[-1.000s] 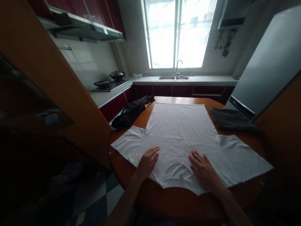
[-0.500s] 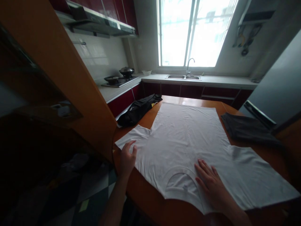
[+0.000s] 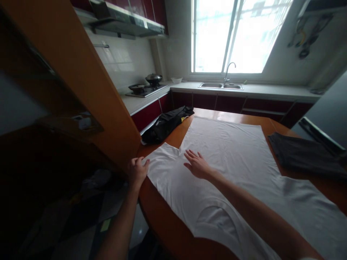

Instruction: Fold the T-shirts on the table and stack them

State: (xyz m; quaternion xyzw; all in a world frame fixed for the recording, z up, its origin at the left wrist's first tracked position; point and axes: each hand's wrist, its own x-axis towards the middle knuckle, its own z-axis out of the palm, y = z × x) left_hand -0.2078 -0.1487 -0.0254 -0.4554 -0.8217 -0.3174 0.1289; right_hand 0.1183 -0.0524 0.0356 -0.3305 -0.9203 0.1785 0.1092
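Observation:
A white T-shirt (image 3: 227, 148) lies spread on the orange-brown wooden table (image 3: 159, 213), its neckline toward me. At the end of the left-hand sleeve is my left hand (image 3: 137, 172), fingers curled over the sleeve's edge in a pinch. My right hand (image 3: 197, 164) rests flat on the shirt near the armpit on that side, fingers spread, and its forearm crosses above the fabric beside the collar. Small wrinkles run over the chest and sleeves.
A black garment (image 3: 166, 124) lies at the table's far left edge, and a folded dark grey garment (image 3: 306, 153) at the right. Behind stand a counter with a sink (image 3: 221, 86) and a stove (image 3: 148, 90). An orange wooden panel (image 3: 108, 104) rises at the left.
My right hand has moved from beside the collar, up and left across the shirt. My left hand has shifted left to the sleeve end and closed on it. The view has turned slightly left.

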